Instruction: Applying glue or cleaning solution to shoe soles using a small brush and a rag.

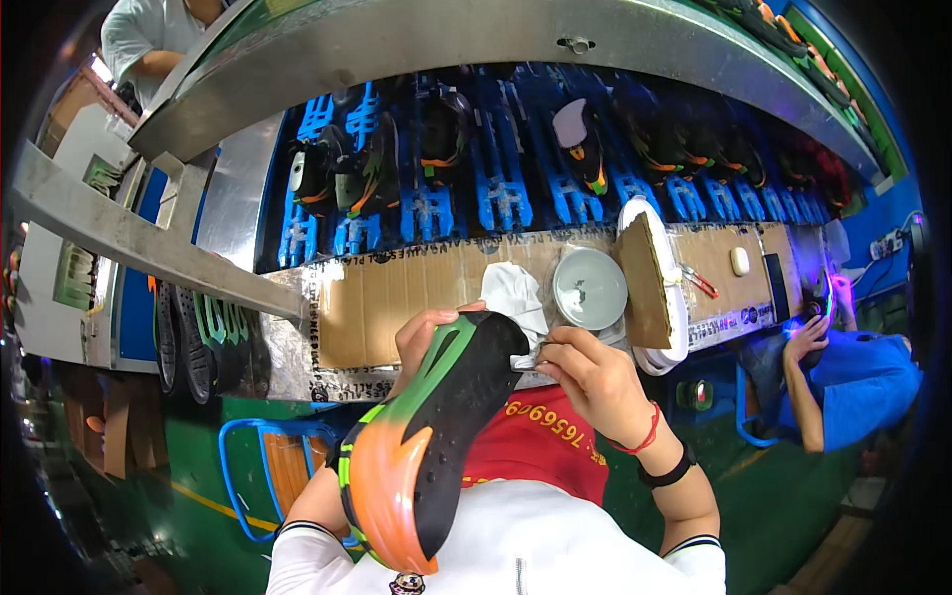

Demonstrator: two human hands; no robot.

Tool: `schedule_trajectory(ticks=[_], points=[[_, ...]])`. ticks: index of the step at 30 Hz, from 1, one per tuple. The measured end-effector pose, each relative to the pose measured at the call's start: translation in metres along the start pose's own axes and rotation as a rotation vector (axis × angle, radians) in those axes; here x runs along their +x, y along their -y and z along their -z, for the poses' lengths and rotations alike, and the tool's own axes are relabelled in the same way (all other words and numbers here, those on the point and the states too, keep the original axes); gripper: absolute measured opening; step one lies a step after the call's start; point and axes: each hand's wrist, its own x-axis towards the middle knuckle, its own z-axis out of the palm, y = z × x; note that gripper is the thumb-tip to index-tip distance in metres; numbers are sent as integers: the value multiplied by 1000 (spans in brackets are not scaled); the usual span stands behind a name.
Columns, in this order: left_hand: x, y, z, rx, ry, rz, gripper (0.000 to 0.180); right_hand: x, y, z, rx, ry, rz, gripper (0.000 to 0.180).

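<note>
A shoe sole [392, 486] in black, with an orange and green sidewall, is held up tilted in front of my chest. My left hand [421, 337] is closed round its far left edge, the fingers partly hidden behind it. At the sole's right edge, my right hand [595, 377] pinches a small white piece of cloth or tissue [526, 361] against it. Just beyond lies a crumpled white cloth or tissue [511, 295] on the cardboard; whether the two are one piece I cannot tell. Beside it stands a grey-white bowl [589, 288] with a little white stuff inside.
Cardboard [397, 307] covers the bench. Blue racks [504, 198] bearing shoe parts run behind it, under a metal beam [446, 45]. A white oval container [677, 322] and a red cutter [700, 282] lie right. A co-worker in blue [858, 382] sits far right.
</note>
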Motion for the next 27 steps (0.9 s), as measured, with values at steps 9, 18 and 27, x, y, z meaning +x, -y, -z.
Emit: schedule_trajectory(ticks=[9, 18, 27], points=[[9, 33, -13, 336, 97, -807, 28, -1, 4, -2, 343, 78, -85, 10], [1, 30, -18, 269, -185, -259, 28, -4, 1, 9, -42, 50, 70, 16], [-15, 3, -25, 537, -138, -335, 24, 0, -9, 11, -295, 0, 267, 23]])
